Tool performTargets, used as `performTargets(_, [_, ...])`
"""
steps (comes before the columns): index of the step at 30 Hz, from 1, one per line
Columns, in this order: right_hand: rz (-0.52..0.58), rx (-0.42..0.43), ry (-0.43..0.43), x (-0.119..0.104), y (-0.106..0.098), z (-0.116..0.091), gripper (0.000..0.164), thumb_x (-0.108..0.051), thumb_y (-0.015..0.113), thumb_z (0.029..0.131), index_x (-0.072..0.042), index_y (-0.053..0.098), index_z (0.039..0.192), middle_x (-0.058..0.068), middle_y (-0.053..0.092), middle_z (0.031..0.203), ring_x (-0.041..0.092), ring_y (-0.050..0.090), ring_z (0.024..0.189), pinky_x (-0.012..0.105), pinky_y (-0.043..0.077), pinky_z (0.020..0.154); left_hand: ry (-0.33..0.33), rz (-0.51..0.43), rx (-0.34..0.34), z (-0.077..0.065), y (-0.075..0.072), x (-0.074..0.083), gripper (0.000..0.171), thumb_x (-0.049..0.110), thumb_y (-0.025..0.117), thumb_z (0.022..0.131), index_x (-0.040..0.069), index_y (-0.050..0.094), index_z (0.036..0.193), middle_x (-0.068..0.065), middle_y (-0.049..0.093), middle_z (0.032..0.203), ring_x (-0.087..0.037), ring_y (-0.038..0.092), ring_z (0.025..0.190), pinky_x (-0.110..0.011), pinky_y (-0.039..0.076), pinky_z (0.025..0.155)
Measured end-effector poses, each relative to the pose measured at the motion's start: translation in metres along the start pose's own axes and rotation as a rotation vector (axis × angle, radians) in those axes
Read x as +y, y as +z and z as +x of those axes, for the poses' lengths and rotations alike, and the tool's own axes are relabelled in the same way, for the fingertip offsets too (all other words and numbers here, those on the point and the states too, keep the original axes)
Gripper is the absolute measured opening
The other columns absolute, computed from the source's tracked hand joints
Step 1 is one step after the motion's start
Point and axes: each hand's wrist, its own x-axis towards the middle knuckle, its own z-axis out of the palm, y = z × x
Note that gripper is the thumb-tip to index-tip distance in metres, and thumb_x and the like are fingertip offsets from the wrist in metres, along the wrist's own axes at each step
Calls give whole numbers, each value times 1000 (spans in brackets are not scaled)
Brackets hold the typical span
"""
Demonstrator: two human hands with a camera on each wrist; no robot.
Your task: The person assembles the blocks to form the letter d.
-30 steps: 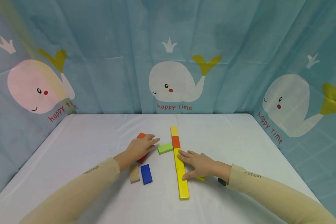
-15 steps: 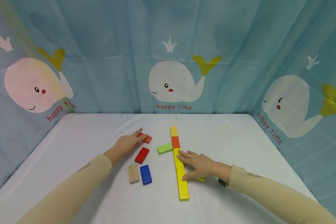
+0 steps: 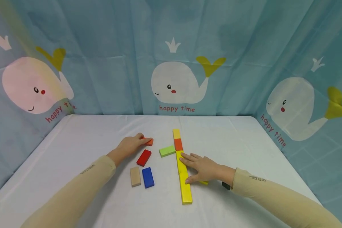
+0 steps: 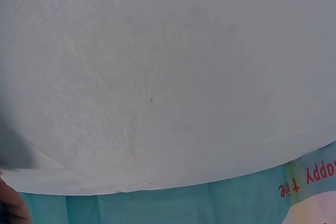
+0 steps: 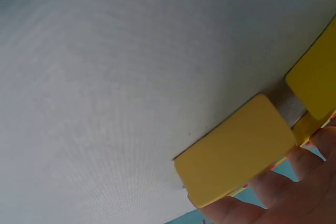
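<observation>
My left hand [image 3: 128, 146] pinches an orange block [image 3: 148, 142] at the far left of the group, with its fingers bent over the block's left end. Spread over a row of blocks, my right hand [image 3: 203, 167] rests its fingertips on a long yellow block [image 3: 181, 162] and its thumb on the nearer yellow block [image 3: 186, 190]. Farther along that row lie a red-orange block [image 3: 178, 144] and a pale yellow block [image 3: 176, 134]. Another yellow block [image 3: 204, 182] is mostly hidden under the right hand. In the right wrist view a yellow block [image 5: 236, 150] sits beside the fingers.
A light green block [image 3: 167, 151] lies against the row's left side. Nearer the left arm are a red block [image 3: 143, 157], a natural wood block [image 3: 135, 176] and a blue block [image 3: 148, 177]. A whale-print curtain [image 3: 117, 85] borders the white table [image 3: 102, 126].
My left hand has moved left from beside the red block to the orange block, and its fingers have bent onto it. The right hand has stayed in place.
</observation>
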Motion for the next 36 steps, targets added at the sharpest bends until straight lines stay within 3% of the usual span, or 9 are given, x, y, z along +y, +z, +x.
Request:
performTargets(6, [-9,-7,9,-1,0,-1,88,-60,65,83,-22,29,154,-5,17,162,30,21,145,64,28,104,16,4,114,-7,-2,5,48,2,65,90,16,55,135,-15,55,114,-22,58,66,-31,53,68])
performTargets(11, [-6,-3,14,1,0,0,88,-60,65,83,-22,30,154,-5,17,161,31,21,144,63,29,104,8,-46,196,-18,-11,22,45,8,67,91,16,59,135,-11,56,109,-16,50,53,-26,49,59])
performTargets(19, [-9,-9,22,0,1,1,88,-61,65,82,-23,30,154,-5,18,161,31,22,144,63,29,104,37,-125,206,-45,-9,56,41,23,66,93,17,61,133,-6,55,102,-12,43,52,-21,39,52])
performTargets(25, [-5,-14,32,-1,0,1,88,-61,65,82,-24,30,154,-6,17,161,30,21,145,61,29,104,69,-138,183,-56,3,72,43,29,64,94,18,60,135,-6,54,100,-11,43,53,-20,41,55])
performTargets(29, [-3,-13,15,-1,0,1,88,-61,65,83,-23,30,154,-5,18,161,30,22,144,59,30,104,26,-138,148,-57,8,77,43,31,65,93,18,61,134,-5,54,98,-13,44,54,-23,43,56])
performTargets(36, [-3,-7,10,-1,0,1,88,-60,65,83,-22,31,154,-4,18,161,31,21,144,60,31,104,-65,-94,158,-57,10,73,42,34,67,91,19,63,130,-5,53,91,-15,45,52,-28,45,56])
